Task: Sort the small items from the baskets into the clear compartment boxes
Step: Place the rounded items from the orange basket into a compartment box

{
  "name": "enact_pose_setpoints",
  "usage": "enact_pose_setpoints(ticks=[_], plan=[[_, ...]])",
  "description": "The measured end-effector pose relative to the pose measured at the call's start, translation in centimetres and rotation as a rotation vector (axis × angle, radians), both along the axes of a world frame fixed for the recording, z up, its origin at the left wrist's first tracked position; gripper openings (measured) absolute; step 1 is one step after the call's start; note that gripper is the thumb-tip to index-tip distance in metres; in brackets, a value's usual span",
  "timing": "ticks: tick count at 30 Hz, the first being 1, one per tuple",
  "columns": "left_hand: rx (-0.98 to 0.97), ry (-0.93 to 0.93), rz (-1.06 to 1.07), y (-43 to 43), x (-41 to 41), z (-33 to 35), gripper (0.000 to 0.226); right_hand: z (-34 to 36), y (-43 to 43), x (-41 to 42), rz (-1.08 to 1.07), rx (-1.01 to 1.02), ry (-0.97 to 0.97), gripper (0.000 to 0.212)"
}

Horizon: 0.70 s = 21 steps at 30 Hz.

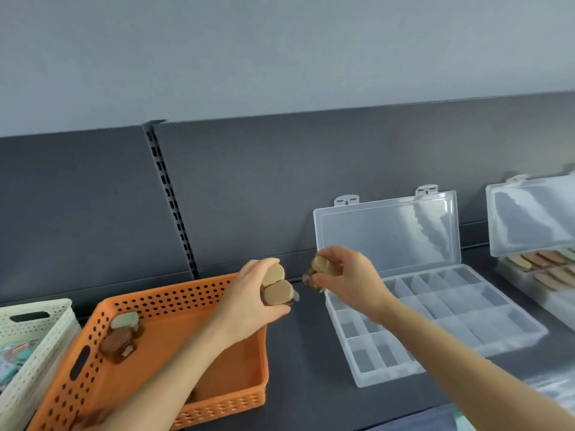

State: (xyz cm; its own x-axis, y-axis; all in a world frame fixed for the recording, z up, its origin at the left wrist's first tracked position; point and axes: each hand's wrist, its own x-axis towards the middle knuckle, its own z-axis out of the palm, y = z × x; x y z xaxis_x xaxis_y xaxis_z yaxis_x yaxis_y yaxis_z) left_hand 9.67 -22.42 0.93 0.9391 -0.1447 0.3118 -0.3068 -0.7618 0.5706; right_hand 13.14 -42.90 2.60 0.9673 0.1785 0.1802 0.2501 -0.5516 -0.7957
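Left hand and right hand each grip tan items, mid-carry. Next, likely: lower them into the clear box, four o'clock.

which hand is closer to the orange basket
Left. The left hand is over the orange basket's far right corner; the right hand is further right, at the clear box.

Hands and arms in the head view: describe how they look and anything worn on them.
Two bare human hands, the left hand and the right hand, with no gloves. No ring, watch or bracelet shows on either. The left forearm and the right forearm are uncovered as far as the frame shows, with no sleeve in sight. No markings are visible.
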Motion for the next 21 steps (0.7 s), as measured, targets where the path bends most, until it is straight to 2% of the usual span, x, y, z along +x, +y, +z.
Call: enact_pose_setpoints(ticks=[6,15,21], plan=[[0.005,-0.005,-0.063,-9.6,2.2,0.1,0.073,0.0,-9.8,0.3,-0.059,0.013,0.015,0.023],[-0.104,0.053,-0.096,-25.8,4.5,-1.3,0.073,-1.2,-26.7,1.2,-0.160,-0.002,0.028,0.024],[-0.117,0.088,-0.124,-32.9,5.2,-2.5,0.074,-2.3,-34.7,1.2,-0.266,-0.040,0.037,0.030]])
